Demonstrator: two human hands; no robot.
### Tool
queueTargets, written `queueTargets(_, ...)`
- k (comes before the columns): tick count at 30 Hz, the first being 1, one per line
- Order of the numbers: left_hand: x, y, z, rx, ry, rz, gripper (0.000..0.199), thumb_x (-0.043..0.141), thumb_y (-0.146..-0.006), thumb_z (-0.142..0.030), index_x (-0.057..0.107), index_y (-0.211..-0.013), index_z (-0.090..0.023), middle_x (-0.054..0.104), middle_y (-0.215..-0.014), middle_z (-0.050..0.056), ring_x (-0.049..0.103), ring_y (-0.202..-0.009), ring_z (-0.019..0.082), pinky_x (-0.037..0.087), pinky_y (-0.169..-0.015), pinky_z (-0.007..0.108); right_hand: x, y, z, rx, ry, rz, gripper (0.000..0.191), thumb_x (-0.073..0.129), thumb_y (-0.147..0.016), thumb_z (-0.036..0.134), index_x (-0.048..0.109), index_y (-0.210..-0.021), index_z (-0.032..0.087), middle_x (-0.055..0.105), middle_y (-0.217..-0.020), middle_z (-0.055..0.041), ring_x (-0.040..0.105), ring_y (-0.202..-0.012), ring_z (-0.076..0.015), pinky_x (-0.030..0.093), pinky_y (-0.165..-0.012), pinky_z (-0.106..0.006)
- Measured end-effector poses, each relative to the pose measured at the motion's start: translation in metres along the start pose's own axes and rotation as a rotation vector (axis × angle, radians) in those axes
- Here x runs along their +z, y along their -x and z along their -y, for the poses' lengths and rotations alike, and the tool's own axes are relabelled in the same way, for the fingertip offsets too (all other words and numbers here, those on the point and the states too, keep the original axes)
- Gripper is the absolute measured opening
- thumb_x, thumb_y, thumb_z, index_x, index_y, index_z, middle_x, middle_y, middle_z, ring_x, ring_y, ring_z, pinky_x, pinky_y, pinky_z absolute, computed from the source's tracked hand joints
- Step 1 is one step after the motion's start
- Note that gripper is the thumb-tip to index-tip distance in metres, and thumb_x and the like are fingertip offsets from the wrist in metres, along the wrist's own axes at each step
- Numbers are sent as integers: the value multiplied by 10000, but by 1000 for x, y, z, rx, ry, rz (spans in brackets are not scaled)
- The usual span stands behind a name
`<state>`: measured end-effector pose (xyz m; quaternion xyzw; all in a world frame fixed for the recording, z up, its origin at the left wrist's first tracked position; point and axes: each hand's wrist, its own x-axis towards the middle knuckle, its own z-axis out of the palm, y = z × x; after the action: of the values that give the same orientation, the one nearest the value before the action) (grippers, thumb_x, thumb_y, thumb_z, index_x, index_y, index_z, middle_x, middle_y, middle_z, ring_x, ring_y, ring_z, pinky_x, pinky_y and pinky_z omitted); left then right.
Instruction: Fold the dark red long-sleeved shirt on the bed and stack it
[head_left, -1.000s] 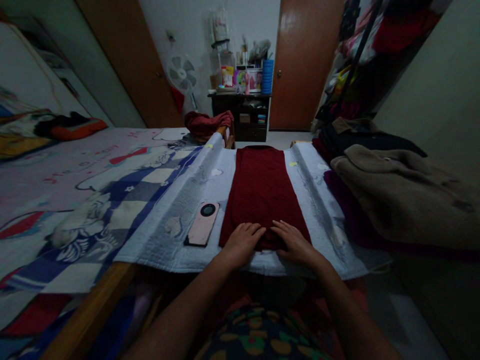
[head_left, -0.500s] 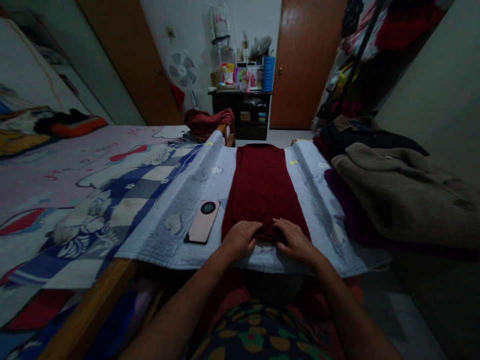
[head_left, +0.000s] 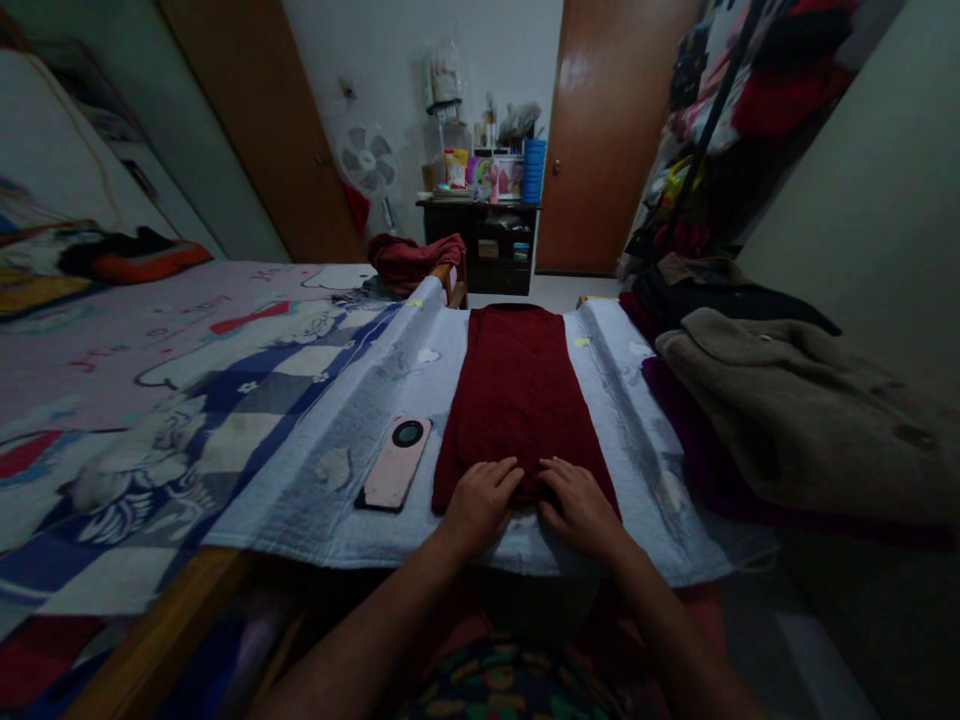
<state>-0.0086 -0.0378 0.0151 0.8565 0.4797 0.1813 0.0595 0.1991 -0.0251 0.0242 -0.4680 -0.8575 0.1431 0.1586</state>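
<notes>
- Red lettering (head_left: 82,362) runs across the pink bed cover (head_left: 247,275), left of the frame; I make out something like "Me", the rest too blurred.
- Print on the yellow-and-red packet (head_left: 456,168), top centre on the dark cabinet (head_left: 480,270), is too small to read.
- A pink phone (head_left: 394,470) lies back up, left of centre, near my left hand (head_left: 478,502).
- Right of the frame, a folded grey-brown coat (head_left: 780,410) sits over purple cloth (head_left: 697,470).
- The dark red garment (head_left: 517,390) lies lengthwise at centre on a light blue quilt (head_left: 315,530).
- My left hand and right hand (head_left: 579,500) rest on its near end, fingers curved over; whether I pinch the fabric, I cannot tell.
- Strips of quilt flank the garment, one towards the phone, one towards the coat; the quilt's near edge runs just below my hands.
</notes>
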Motion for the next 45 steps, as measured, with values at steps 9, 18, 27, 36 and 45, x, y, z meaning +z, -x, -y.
queueTargets(9, -7, -3, 3, 24, 29, 3, 537, 570, -736, -81, 523, -1262, -182, 610, -1270, 84, 561, -1154, 224, 440, -1019, 388, -1, 15, -15, -72, 126, -16, 674, 524, -689, 108, 480, -1358, 172, 404, -1488, -112, 317, -1383, -274, 270, -1124, -468)
queueTargets(18, 1, -4, 6, 49, -77, -12, 584, 529, -804, -74, 453, -1373, -181, 580, -1330, 107, 556, -1178, 228, 465, -986, 397, -6, 23, -33, -9, 175, -72, 644, 471, -686, 40, 530, -1318, 149, 489, -1415, -128, 408, -1310, -274, 326, -1093, -470)
queueTargets(27, 10, -7, 2, 127, -242, -71, 395, 536, -898, -196, 561, -1291, -209, 543, -1378, 97, 471, -1249, 270, 426, -1016, 426, -8, 18, -30, -48, 82, -131, 522, 508, -722, 80, 577, -1236, 141, 566, -1234, -135, 511, -1148, -255, 427, -1010, -418)
queueTargets(36, 14, -8, 5, 160, -214, -74, 313, 564, -891, -166, 593, -1203, -171, 647, -1196, 100, 578, -1112, 237, 510, -905, 370, -17, 17, -25, 14, 73, -54, 484, 455, -716, 20, 574, -1166, 155, 622, -1153, -99, 540, -1091, -234, 407, -998, -407)
queueTargets(45, -21, -15, -3, 162, -202, -53, 286, 555, -898, -156, 585, -1181, -186, 646, -1162, 97, 594, -1079, 214, 517, -889, 350, -35, 15, -16, 12, 14, -21, 499, 453, -712, 14, 557, -1173, 176, 618, -1125, -84, 551, -1072, -216, 426, -948, -369)
